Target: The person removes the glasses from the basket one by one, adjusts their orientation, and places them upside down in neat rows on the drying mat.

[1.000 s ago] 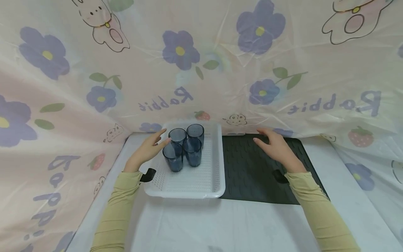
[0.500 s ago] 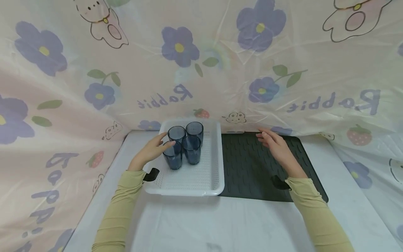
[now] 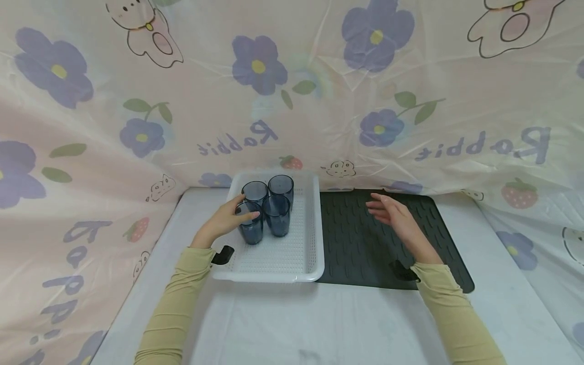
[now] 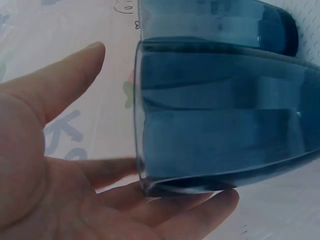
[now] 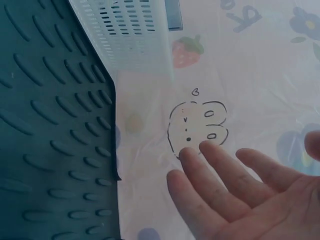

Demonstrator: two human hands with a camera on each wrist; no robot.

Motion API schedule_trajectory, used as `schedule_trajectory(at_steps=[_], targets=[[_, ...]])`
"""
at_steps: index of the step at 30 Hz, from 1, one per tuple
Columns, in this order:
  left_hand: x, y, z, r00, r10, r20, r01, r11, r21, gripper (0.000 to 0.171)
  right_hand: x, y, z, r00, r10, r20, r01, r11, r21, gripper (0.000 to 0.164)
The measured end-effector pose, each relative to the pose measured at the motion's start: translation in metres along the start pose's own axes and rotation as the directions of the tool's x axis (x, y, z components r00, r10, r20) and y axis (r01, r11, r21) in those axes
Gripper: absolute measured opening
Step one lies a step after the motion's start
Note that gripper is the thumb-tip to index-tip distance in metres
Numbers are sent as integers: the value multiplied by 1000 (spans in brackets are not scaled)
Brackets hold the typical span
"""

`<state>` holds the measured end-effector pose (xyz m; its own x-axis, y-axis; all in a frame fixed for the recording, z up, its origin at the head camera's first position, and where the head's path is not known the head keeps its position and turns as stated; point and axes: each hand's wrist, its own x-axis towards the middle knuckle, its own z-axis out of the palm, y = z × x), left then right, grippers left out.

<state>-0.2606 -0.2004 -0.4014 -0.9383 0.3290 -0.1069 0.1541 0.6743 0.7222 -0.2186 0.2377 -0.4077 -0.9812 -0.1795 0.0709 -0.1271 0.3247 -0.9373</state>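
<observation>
Several blue-tinted drinking glasses stand upright, bunched together in the white perforated basket (image 3: 283,268). My left hand (image 3: 222,223) is at the front-left glass (image 3: 251,232), its thumb over the near side of the rim and its fingers along the far left side. In the left wrist view, that glass (image 4: 225,125) lies between spread thumb and fingers; the thumb is apart from it, while the fingertips are right at its wall. My right hand (image 3: 401,223) hovers over the dark ridged mat (image 3: 349,248), fingers loosely extended and holding nothing.
Basket and mat lie side by side on a white-covered table (image 3: 365,324). A printed curtain (image 3: 315,116) with flowers and rabbits hangs right behind them and along the left side. Another glass (image 4: 215,22) stands close beside the front-left one.
My left hand has moved right, its thumb now across the front-left glass's rim. My right hand has turned slightly and stays over the mat. The glasses stand where they were.
</observation>
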Motion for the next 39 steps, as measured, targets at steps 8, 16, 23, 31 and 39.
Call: schedule_trajectory(at_steps=[8, 16, 23, 31, 39], targets=[[-5, 3, 3, 1000, -21, 2, 21, 1000, -1, 101, -4, 11, 5, 997, 55, 55, -58, 997, 59, 64], [-5, 5, 4, 1000, -13, 9, 13, 1000, 14, 108, -5, 14, 8, 997, 51, 64, -56, 995, 85, 62], [-4, 1, 7, 999, 36, -13, -35, 996, 81, 101, -4, 17, 9, 994, 82, 68, -88, 991, 98, 65], [-9, 0, 8, 998, 41, -56, -35, 994, 107, 99, -2, 18, 10, 992, 93, 86, -103, 986, 127, 72], [-14, 0, 9, 995, 84, -55, -77, 990, 122, 93, -4, 19, 10, 992, 101, 73, -110, 986, 126, 71]])
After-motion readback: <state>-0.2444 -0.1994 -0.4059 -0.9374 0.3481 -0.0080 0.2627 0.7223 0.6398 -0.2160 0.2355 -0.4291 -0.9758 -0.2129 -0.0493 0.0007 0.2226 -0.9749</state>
